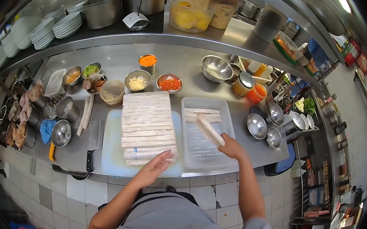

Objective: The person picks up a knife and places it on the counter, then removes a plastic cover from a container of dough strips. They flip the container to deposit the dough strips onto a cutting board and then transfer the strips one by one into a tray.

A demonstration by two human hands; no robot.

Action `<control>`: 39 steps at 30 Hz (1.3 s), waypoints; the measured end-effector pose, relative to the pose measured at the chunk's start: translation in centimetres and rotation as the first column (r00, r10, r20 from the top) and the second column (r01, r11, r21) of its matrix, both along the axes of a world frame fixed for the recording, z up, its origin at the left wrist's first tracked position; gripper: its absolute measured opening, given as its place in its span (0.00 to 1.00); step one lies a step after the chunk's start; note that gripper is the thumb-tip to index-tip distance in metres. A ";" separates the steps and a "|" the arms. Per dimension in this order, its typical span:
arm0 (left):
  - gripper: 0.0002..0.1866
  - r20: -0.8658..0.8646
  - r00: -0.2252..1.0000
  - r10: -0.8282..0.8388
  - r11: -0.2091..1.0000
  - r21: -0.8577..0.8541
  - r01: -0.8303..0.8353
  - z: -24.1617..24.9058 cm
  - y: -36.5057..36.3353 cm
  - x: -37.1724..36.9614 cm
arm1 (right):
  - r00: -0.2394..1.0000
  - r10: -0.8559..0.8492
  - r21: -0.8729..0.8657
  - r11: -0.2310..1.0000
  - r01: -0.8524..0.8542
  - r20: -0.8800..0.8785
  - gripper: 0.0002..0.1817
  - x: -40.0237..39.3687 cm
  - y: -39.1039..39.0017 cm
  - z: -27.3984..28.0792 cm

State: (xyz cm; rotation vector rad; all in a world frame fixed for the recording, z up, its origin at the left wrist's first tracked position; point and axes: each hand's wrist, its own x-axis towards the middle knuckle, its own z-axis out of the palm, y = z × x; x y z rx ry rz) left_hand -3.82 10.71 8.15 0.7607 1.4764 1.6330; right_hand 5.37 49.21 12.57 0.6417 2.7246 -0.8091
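At the near edge of the steel desk [213, 170], right of its middle, the right hand [232, 147] holds a long, pale, floury strip [210, 130] tilted above a clear plastic tub [234, 141]. Its fingers are closed around the strip's near end, though the exact grip is too small to tell. The tub reaches the desk's near edge, and a few similar strips lie crosswise toward its far end.

The left hand [155, 167] hovers at the near right corner of a row of pale strips [147, 120]; its fingers are extended and slightly spread, holding nothing. Whether they touch the row is hard to tell. The row covers much of a cutting board [110, 151], also at the near edge, and extends past the board's far edge.

Left of the board lie a cleaver [96, 136], its black handle toward the near edge, and two loose strips [86, 115]. Behind the row, toward the desk's far edge, stand bowls of chopped yellow pieces [137, 83] and orange-red shreds [169, 83]. Toward the right edge are empty metal bowls [257, 126].
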 end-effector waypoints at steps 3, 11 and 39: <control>0.28 0.059 0.996 0.064 0.997 -0.052 -0.061 -0.9 -1.5 0.3 | 0.939 0.178 0.105 0.970 -0.217 0.293 0.27 -1.6 5.8 -6.3; 0.24 0.111 0.982 0.150 0.983 -0.121 -0.136 -1.3 -2.7 0.7 | 0.928 0.287 0.489 0.861 -0.140 -0.239 0.31 -8.9 6.4 -10.4; 0.21 -0.158 0.675 0.721 0.669 -0.097 -0.737 -5.1 -10.7 -4.1 | 0.862 -0.113 -0.351 0.933 -0.079 -0.494 0.20 -9.0 -12.4 -5.3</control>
